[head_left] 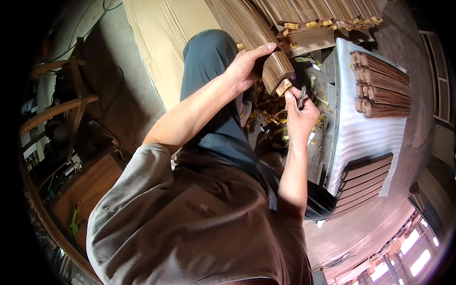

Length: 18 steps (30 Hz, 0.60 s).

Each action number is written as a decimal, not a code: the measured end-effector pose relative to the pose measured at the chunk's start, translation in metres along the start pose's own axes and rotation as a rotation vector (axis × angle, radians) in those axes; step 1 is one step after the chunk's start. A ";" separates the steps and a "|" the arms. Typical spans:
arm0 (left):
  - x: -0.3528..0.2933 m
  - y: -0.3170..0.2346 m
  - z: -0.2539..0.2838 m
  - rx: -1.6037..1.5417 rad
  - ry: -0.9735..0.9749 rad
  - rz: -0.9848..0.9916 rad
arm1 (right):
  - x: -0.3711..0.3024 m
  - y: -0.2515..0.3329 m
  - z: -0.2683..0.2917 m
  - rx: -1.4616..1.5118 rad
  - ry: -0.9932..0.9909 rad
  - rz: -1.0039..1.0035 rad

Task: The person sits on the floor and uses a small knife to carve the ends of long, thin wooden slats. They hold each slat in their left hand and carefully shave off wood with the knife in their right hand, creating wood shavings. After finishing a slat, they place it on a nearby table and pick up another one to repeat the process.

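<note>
A brown wooden bar (277, 71) with a rounded long edge points down toward me. My left hand (244, 69) is closed around its side near the lower end, thumb stretched across the top. At that end a pale tenon (284, 87) sticks out, with some yellow wrapping on it. My right hand (301, 111) is closed just below, its thumb and fingertips at the tenon. A small dark, blade-like metal tool (301, 97) sits between its fingers; its exact kind is unclear. The far end of the bar runs out of view.
Several similar bars (323, 12) with yellow-wrapped ends lie at the top. Right, a foam-covered surface (349, 137) bears bundled wooden pieces (382, 85) and dark slats (365, 183). Yellow scraps (268, 116) litter the floor. Cardboard (156, 42) lies left of my knee; wooden frames (59, 104) stand farther left.
</note>
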State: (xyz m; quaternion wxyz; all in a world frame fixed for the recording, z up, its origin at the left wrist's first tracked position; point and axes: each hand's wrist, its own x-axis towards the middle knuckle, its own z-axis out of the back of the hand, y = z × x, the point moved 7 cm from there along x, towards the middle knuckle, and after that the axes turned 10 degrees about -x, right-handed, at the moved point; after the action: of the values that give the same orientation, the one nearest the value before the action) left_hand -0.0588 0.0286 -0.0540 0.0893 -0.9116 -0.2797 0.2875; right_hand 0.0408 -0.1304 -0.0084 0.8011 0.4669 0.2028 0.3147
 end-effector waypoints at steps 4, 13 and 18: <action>0.005 0.006 0.013 0.025 -0.060 0.007 | 0.004 -0.003 -0.004 0.073 -0.001 -0.031; 0.001 0.001 0.015 0.126 -0.101 -0.059 | 0.029 0.066 0.010 -0.418 0.319 0.644; -0.005 -0.002 0.020 0.232 -0.148 -0.053 | 0.027 0.100 -0.004 -0.673 0.463 1.059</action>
State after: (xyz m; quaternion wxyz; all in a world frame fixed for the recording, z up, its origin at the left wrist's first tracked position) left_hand -0.0748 0.0277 -0.0669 0.1810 -0.8637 -0.2743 0.3821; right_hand 0.0260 -0.0729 0.0770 0.5762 0.1485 0.0037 0.8037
